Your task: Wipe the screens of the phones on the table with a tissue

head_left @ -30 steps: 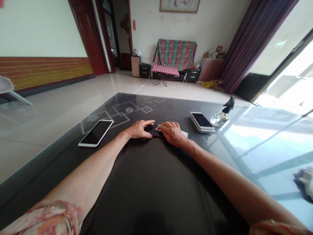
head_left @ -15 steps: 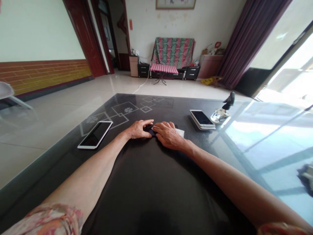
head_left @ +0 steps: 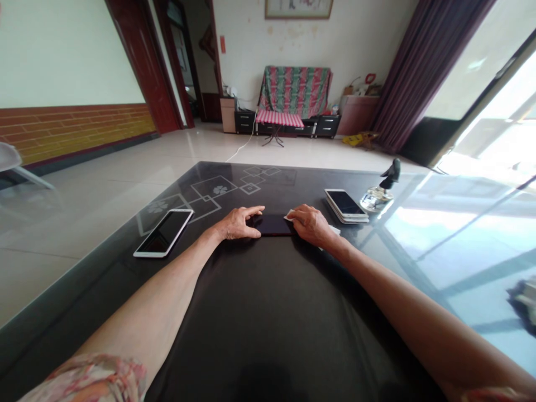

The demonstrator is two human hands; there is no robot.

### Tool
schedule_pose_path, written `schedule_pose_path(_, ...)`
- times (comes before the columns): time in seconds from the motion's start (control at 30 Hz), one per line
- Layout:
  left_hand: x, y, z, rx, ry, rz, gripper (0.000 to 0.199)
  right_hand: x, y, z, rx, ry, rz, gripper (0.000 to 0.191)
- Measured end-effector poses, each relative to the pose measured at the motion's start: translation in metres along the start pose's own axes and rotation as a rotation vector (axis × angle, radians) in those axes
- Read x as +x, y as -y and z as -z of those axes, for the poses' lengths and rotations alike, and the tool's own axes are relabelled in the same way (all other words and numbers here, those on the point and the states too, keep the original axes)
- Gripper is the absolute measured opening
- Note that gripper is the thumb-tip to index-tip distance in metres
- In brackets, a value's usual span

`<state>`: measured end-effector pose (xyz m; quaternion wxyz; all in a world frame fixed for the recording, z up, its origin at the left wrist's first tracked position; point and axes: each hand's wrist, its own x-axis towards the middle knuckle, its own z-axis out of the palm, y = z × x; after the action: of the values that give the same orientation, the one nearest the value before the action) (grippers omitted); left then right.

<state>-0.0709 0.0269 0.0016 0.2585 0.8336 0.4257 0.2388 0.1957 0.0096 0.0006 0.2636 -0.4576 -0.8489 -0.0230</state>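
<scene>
A dark phone (head_left: 275, 225) lies flat on the black table, its long side running left to right. My left hand (head_left: 239, 224) grips its left end, thumb along the near edge and fingers along the far edge. At the phone's right end, my right hand (head_left: 312, 224) is closed on a white cloth (head_left: 335, 230), pressed against the screen. One bit of the cloth shows by the fingertips and another beyond the wrist; the rest is hidden under the hand.
A white-framed tablet or large phone (head_left: 164, 233) lies to the left on the table (head_left: 259, 312). Stacked white phones (head_left: 347, 204) sit on the right, beside a clear spray bottle (head_left: 379, 195) with a black head. A striped stool (head_left: 279, 118) stands on the floor beyond.
My right hand has slid rightward along the phone with the cloth, uncovering the middle of the screen. The left hand has stayed on the left end.
</scene>
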Motion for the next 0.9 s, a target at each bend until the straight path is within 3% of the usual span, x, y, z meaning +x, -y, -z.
schedule_pose_path(0.2, 0.0, -0.002, -0.001, 0.046, -0.022, -0.017, 0.081, 0.004, -0.016, -0.004, 0.078, -0.019, 0.01, 0.029)
schedule_pose_path(0.57, -0.01, -0.006, 0.008, 0.033, 0.021, -0.024, 0.079, 0.002, -0.007, -0.005, 0.123, -0.032, -0.03, 0.024)
schedule_pose_path(0.73, -0.009, 0.011, 0.011, 0.061, -0.102, 0.026, 0.073, -0.004, 0.001, -0.006, 0.174, -0.066, 0.033, 0.024)
schedule_pose_path(0.9, -0.005, 0.013, 0.0, 0.155, -0.258, 0.075, 0.061, -0.005, 0.002, -0.007, 0.198, -0.108, -0.003, 0.025)
